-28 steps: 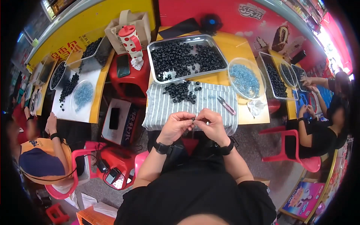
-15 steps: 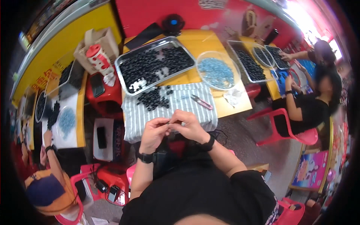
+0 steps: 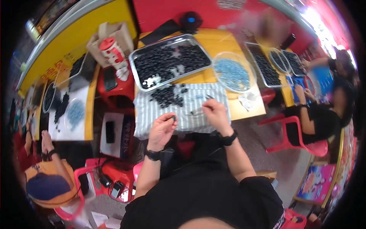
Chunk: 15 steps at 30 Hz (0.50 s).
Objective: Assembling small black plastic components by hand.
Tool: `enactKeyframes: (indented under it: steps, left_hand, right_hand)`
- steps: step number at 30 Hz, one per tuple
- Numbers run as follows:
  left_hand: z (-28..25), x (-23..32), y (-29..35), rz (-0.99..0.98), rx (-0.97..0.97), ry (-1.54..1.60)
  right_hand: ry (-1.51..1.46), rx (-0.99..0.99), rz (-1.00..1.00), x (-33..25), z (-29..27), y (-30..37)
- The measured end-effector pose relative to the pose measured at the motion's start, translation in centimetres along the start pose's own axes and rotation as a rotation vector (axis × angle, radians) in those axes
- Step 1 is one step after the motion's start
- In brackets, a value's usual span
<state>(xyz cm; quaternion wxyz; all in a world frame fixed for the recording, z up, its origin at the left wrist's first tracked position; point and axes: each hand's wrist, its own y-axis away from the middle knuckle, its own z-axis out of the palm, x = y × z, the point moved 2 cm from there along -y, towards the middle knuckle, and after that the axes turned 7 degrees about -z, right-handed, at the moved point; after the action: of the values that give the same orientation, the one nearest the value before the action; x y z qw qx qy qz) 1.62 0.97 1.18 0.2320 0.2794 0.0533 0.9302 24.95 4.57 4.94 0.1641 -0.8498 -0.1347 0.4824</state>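
My left hand is closed, its thumb and fingertips pinching a small black piece above the cloth's near edge. My right hand hovers over the right part of the grey-and-white striped cloth, fingers curled together; what they hold, if anything, is hidden. Just beyond it the dark tip of the thread snips shows, their pink handle covered by the hand. Near the right fingertips lies a small dark bit. A loose heap of black pieces rests on the cloth, with a few light-blue bits beside it.
Behind the cloth stands a metal tray of black pieces. A clear round tub holds light-blue pieces, with crumpled tissue in front. Co-workers sit at tables left and right. A red stool bears a phone and a red-and-white tumbler.
My hands have separated. The left has kept a small black piece; the right has moved right and forward, over the snips. The whole view has shifted slightly.
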Motion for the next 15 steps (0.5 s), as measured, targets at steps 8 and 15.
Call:
enactKeyframes:
  steps: [8,15]
  left_hand:
    - [0.4,-0.2,0.0,0.003,-0.033,-0.017]
    - [-0.1,-0.3,-0.1,-0.010,-0.015,-0.032]
  right_hand:
    - [0.122,-0.186,-0.092,-1.5,1.9,0.5]
    - [0.179,-0.230,-0.207,-1.6,3.9,0.5]
